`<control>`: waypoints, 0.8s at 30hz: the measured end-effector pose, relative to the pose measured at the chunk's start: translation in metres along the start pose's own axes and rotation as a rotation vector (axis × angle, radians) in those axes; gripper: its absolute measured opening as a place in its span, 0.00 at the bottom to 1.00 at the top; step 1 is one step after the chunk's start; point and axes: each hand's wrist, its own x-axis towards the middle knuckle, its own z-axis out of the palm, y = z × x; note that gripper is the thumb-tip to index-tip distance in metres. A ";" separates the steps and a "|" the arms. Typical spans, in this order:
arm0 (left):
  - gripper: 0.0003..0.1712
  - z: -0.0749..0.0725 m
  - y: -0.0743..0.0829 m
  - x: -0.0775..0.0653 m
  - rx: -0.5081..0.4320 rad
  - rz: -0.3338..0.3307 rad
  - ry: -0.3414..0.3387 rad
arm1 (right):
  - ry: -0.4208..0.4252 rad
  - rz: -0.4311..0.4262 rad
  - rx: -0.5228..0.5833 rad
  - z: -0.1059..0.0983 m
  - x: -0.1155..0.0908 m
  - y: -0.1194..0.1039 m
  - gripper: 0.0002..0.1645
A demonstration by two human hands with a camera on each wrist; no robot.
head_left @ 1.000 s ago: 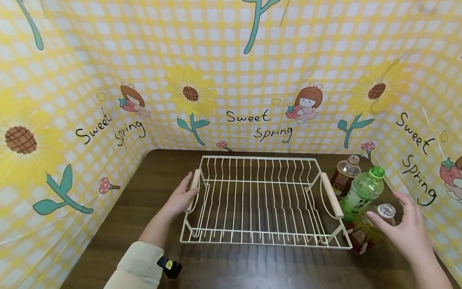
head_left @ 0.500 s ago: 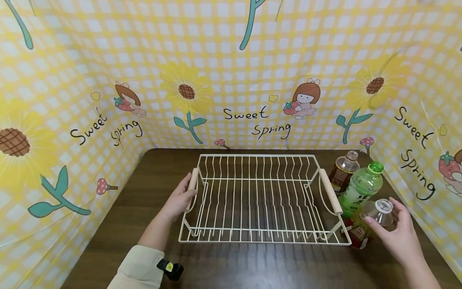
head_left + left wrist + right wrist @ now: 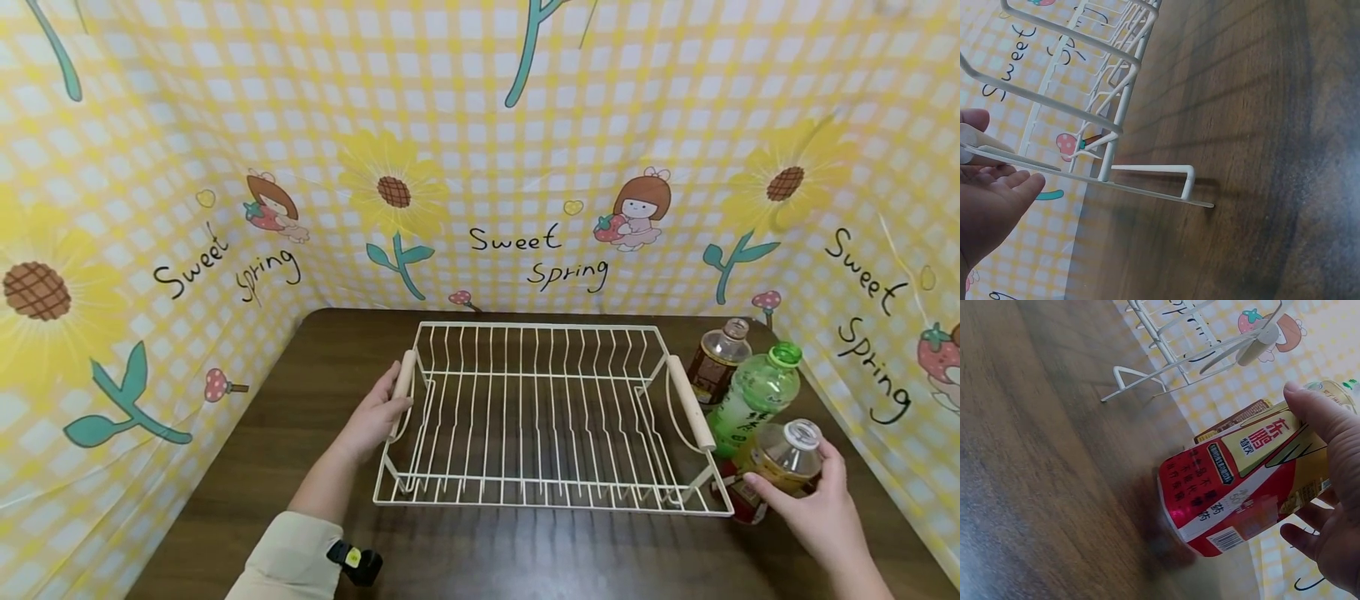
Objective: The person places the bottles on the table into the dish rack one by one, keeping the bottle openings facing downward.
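Observation:
A cream wire dish rack (image 3: 551,507) with wooden handles stands in the middle of the head view. My left hand (image 3: 372,421) holds its left handle (image 3: 402,387), thumb on the rack side and fingers on the outer side. Right of the rack, my right hand (image 3: 817,504) grips a clear bottle (image 3: 1229,478) with a red and gold label and no cap visible, thumb on one side and fingers on the other. Part of its base is hidden behind the rack in the head view. The right wrist view has its bottom close to the tabletop.
Behind the held bottle stand a green drink bottle (image 3: 757,396) and a bottle with a brown label (image 3: 712,367), both close to the rack's right handle (image 3: 690,404). The dark wooden table (image 3: 555,562) meets a yellow checked cloth (image 3: 480,192) at the back and sides.
My right hand has moved inward and down onto the red and gold bottle, closing its spread fingers around it. The left hand stays at the rack handle.

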 end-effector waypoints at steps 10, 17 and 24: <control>0.43 0.000 -0.003 0.000 -0.014 -0.014 -0.006 | 0.044 0.029 0.017 0.000 -0.003 0.004 0.59; 0.44 0.000 -0.003 -0.002 -0.018 -0.015 -0.015 | 0.050 -0.012 0.054 -0.010 -0.004 -0.011 0.59; 0.44 0.001 -0.002 -0.001 -0.018 -0.005 -0.016 | 0.077 -0.122 0.066 -0.023 0.001 -0.033 0.59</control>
